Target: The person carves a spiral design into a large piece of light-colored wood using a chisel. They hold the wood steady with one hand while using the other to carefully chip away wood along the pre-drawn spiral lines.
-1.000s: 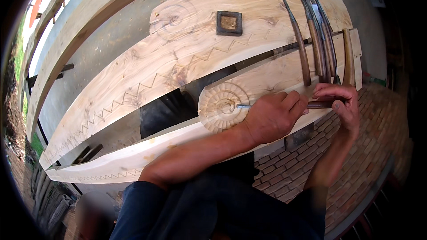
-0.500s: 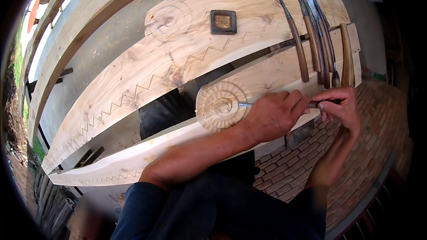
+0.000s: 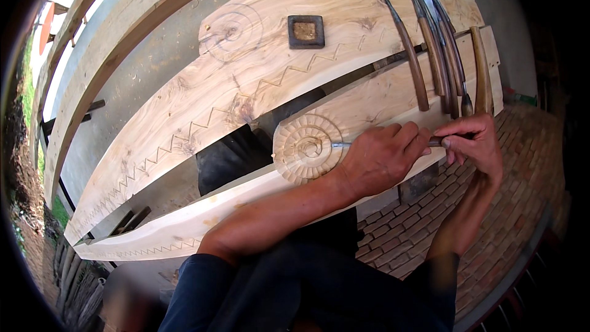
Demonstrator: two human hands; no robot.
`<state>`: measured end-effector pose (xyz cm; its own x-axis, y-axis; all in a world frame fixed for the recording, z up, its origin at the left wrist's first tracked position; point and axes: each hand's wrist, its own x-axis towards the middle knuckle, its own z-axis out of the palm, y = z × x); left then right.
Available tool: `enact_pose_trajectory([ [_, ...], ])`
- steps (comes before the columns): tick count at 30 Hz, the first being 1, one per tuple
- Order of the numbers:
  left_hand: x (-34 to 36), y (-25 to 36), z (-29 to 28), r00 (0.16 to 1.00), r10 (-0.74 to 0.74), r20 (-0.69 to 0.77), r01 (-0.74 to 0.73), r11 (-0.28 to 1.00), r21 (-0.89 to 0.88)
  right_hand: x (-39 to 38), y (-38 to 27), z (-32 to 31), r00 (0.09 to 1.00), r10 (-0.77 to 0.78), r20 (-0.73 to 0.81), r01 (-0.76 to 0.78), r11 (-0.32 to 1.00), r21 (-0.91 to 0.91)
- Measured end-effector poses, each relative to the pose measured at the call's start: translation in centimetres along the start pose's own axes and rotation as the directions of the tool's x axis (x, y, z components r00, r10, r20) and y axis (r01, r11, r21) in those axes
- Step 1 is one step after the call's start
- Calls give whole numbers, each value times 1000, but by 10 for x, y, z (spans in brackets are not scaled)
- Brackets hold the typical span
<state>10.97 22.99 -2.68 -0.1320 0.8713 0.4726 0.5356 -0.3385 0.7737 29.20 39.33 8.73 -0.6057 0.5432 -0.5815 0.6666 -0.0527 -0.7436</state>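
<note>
A round carved rosette (image 3: 297, 163) with scalloped rings and a coiled centre stands out at the end of the nearer pale wooden board (image 3: 375, 101). The narrow metal blade of a carving gouge (image 3: 339, 144) reaches leftward onto its right side. My left hand (image 3: 384, 155) is closed round the gouge's shaft, its wrist lying low over the board. Farther right, my right hand (image 3: 473, 141) grips the dark handle's end between thumb and fingers. Most of the shaft is hidden under my left hand.
Several wooden-handled chisels (image 3: 435, 55) lie across the boards at upper right, beside a pale wooden handle (image 3: 482, 77). The farther board (image 3: 184, 98) bears pencilled circles, a zigzag line and a small square dark dish (image 3: 306, 44). Brick paving (image 3: 399, 227) lies below right.
The whole view has shifted slightly. Both hands keep their hold on the gouge, and its blade stays at the rosette's right side; the carving looks the same.
</note>
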Motion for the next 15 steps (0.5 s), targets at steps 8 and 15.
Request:
enact_pose_trajectory([
  [8,1,0,0,1000,-7,-23,6,1000,-17,2,-7,0,1000,27,-5,-27,999,-19],
  [15,4,1,1,997,-83,8,83,997,5,16,-14,-2,999,46,30,-45,999,-14],
])
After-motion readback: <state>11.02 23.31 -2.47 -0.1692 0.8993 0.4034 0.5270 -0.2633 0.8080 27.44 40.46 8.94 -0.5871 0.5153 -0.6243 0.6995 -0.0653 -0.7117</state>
